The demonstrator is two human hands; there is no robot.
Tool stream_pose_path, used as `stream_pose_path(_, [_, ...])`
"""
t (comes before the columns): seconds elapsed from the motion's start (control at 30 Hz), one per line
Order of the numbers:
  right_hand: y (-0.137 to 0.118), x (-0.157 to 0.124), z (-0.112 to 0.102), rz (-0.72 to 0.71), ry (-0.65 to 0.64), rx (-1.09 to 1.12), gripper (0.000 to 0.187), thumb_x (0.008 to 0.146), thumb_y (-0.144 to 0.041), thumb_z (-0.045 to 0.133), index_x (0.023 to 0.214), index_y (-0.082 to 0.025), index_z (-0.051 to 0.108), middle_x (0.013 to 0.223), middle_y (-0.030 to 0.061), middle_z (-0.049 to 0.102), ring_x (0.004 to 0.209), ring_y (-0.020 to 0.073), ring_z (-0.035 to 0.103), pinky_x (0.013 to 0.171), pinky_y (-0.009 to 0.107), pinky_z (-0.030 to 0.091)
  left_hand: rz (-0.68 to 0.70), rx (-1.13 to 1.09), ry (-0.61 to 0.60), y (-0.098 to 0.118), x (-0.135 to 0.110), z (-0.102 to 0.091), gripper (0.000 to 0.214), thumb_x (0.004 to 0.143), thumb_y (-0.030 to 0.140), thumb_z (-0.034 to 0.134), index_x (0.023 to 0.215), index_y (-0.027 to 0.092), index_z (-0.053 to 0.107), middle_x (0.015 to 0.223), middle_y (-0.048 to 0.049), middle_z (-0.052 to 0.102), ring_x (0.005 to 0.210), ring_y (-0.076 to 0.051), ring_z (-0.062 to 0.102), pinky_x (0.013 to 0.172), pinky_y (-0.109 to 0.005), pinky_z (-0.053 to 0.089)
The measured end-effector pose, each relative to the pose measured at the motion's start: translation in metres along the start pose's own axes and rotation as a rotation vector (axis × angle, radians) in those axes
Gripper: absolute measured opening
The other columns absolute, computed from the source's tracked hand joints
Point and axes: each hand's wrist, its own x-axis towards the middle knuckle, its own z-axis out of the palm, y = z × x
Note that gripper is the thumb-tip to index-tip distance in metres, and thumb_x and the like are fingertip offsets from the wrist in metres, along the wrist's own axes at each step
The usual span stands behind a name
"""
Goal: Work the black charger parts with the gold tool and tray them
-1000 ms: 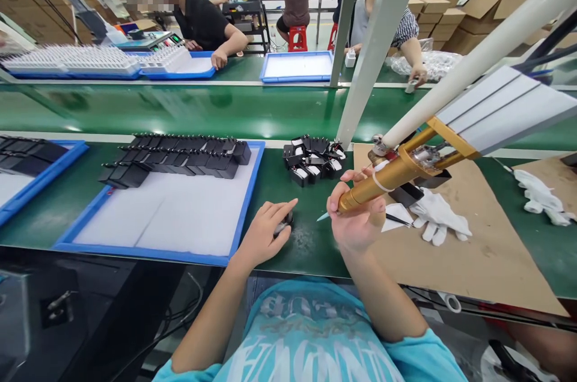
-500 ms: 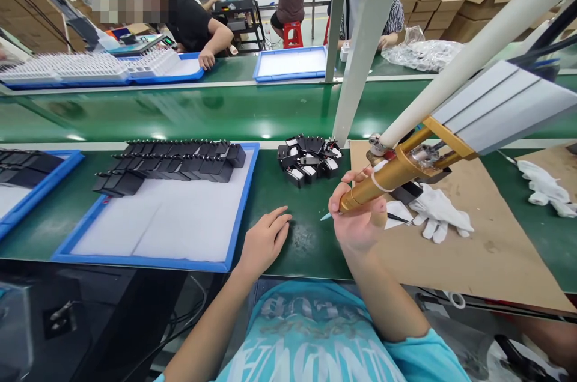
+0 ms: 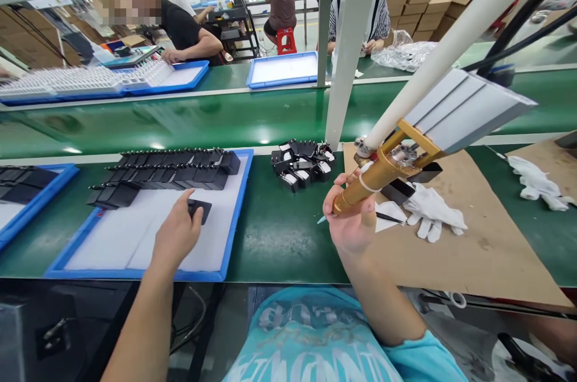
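My left hand point(image 3: 177, 233) reaches over the blue-rimmed tray point(image 3: 234, 208) and pinches a small black part point(image 3: 199, 210) down on its white liner. Just beyond lie rows of black parts point(image 3: 166, 167) across the tray's far end. My right hand point(image 3: 351, 221) is wrapped around a gold dispensing gun point(image 3: 383, 173) that carries a long white tube; its pale tip point(image 3: 322, 219) hovers over the green bench. A loose heap of black parts point(image 3: 301, 164) sits between my two hands, farther back.
White gloves point(image 3: 430, 214) lie on a cardboard sheet point(image 3: 473, 250) to the right, another glove point(image 3: 536, 181) beyond. A white post point(image 3: 345, 63) stands behind the heap. A second blue tray point(image 3: 31, 196) sits left. Across the green conveyor point(image 3: 180, 118), other people work at trays.
My left hand moved left from the bench, carrying a black part onto the tray's white liner. My right hand with the gun stayed roughly where it was.
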Motion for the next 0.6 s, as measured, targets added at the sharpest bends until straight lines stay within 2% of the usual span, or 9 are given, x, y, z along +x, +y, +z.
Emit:
stream_pose_path(0.07, [0.001, -0.001, 0.0, 0.001, -0.004, -0.009, 0.029, 0.083, -0.051, 0.054, 0.099, -0.028, 0.046, 0.097, -0.0006, 0.055, 0.05, 0.0079, 0.054, 0.033, 0.021, 0.035, 0.029, 0.032, -0.037, -0.02, 0.012, -0.003, 0.059, 0.093, 0.039, 0.041, 0.146, 0.015, 0.031, 0.131, -0.0203, 0.056, 0.107, -0.04, 0.062, 0.083, -0.051, 0.05])
stream_pose_path(0.1, [0.001, -0.001, 0.0, 0.003, -0.006, -0.014, 0.029, 0.083, -0.051, 0.054, 0.099, -0.028, 0.046, 0.097, -0.0005, 0.055, 0.05, 0.008, 0.054, 0.033, 0.021, 0.035, 0.061, 0.04, -0.003, -0.022, 0.015, -0.004, 0.062, 0.092, 0.04, 0.045, 0.146, 0.014, 0.031, 0.129, -0.0211, 0.057, 0.108, -0.041, 0.061, 0.086, -0.053, 0.049])
stream_pose_path(0.17, [0.001, -0.001, 0.0, -0.002, -0.009, -0.009, 0.029, 0.084, -0.051, 0.054, 0.099, -0.027, 0.046, 0.097, -0.0005, 0.055, 0.05, 0.0079, 0.054, 0.033, 0.021, 0.035, 0.147, 0.016, 0.161, -0.009, 0.016, -0.003, 0.066, 0.089, 0.043, 0.052, 0.144, 0.012, 0.034, 0.131, -0.0224, 0.055, 0.12, -0.041, 0.054, 0.098, -0.056, 0.044])
stream_pose_path(0.23, [0.001, -0.002, 0.0, -0.013, -0.012, -0.005, 0.028, 0.084, -0.051, 0.054, 0.098, -0.027, 0.046, 0.097, -0.0006, 0.055, 0.05, 0.0077, 0.054, 0.033, 0.021, 0.035, 0.218, -0.1, 0.278, 0.024, 0.013, 0.004, 0.07, 0.086, 0.049, 0.059, 0.142, 0.014, 0.036, 0.134, -0.0214, 0.052, 0.127, -0.038, 0.048, 0.106, -0.054, 0.039])
stream_pose_path(0.27, [0.001, -0.001, 0.0, -0.016, -0.011, -0.009, 0.029, 0.083, -0.051, 0.054, 0.098, -0.027, 0.046, 0.097, -0.0006, 0.055, 0.05, 0.0077, 0.054, 0.033, 0.021, 0.035, 0.226, -0.203, 0.248, 0.046, 0.012, 0.011, 0.073, 0.084, 0.051, 0.062, 0.142, 0.016, 0.034, 0.13, -0.0191, 0.054, 0.123, -0.035, 0.053, 0.103, -0.051, 0.043])
stream_pose_path(0.37, [0.0, -0.001, 0.001, -0.003, -0.002, -0.035, 0.031, 0.082, -0.053, 0.054, 0.098, -0.028, 0.046, 0.096, -0.0007, 0.055, 0.049, 0.0079, 0.053, 0.032, 0.021, 0.035, 0.268, -0.473, -0.106, 0.112, 0.014, 0.038, 0.091, 0.076, 0.055, 0.07, 0.146, 0.023, 0.022, 0.125, -0.014, 0.058, 0.112, -0.029, 0.061, 0.094, -0.045, 0.051])
stream_pose_path(0.43, [-0.002, 0.0, 0.001, 0.009, 0.007, -0.044, 0.033, 0.081, -0.055, 0.054, 0.098, -0.028, 0.046, 0.094, -0.0009, 0.055, 0.049, 0.008, 0.052, 0.032, 0.021, 0.035, 0.296, -0.541, -0.189, 0.145, 0.021, 0.058, 0.098, 0.073, 0.054, 0.073, 0.148, 0.022, 0.018, 0.129, -0.0158, 0.056, 0.116, -0.03, 0.06, 0.096, -0.046, 0.05])
stream_pose_path(0.5, [-0.003, 0.0, 0.002, 0.016, 0.011, -0.046, 0.034, 0.08, -0.055, 0.054, 0.098, -0.028, 0.045, 0.094, -0.0009, 0.054, 0.049, 0.0081, 0.052, 0.032, 0.021, 0.034, 0.291, -0.566, -0.19, 0.164, 0.03, 0.072, 0.099, 0.074, 0.05, 0.074, 0.148, 0.021, 0.015, 0.133, -0.0183, 0.055, 0.12, -0.032, 0.058, 0.097, -0.047, 0.049])
stream_pose_path(0.6, [-0.004, -0.001, 0.002, 0.019, 0.005, -0.027, 0.033, 0.081, -0.054, 0.054, 0.097, -0.028, 0.046, 0.094, -0.001, 0.054, 0.049, 0.0081, 0.052, 0.033, 0.021, 0.034, 0.259, -0.537, -0.157, 0.168, 0.038, 0.078, 0.091, 0.079, 0.04, 0.072, 0.148, 0.021, 0.015, 0.131, -0.0181, 0.057, 0.116, -0.033, 0.061, 0.095, -0.047, 0.049])
